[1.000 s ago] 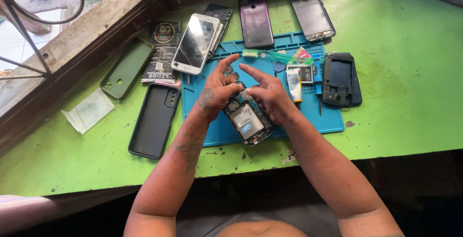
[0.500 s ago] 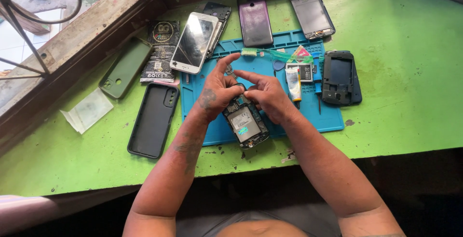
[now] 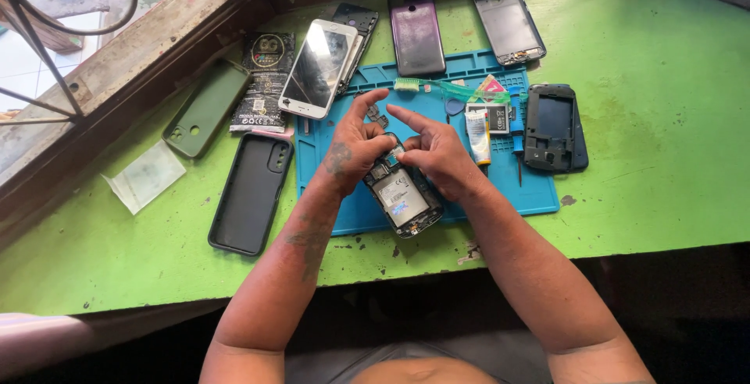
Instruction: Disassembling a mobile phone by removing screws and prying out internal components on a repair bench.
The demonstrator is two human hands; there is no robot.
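Note:
An opened phone (image 3: 403, 199) with its back cover off lies on a blue work mat (image 3: 531, 196); circuit parts and a white label show inside it. My left hand (image 3: 355, 146) grips the phone's upper left edge, thumb and fingers curled around it. My right hand (image 3: 437, 153) presses on the top of the phone from the right, its fingertips meeting the left thumb over the upper end. What is pinched between the fingertips is too small to tell.
On the green table (image 3: 664, 157) lie a black phone case (image 3: 250, 192), a green case (image 3: 205, 107), a white phone (image 3: 319, 67), a purple phone (image 3: 416, 32), a back frame (image 3: 508, 21), a black housing (image 3: 553, 126), a toothbrush (image 3: 449, 87), a glue tube (image 3: 477, 135), a black packet (image 3: 262, 79).
Both hands stay on the opened phone; the fingers have shifted slightly at its top end. The view has drifted a little.

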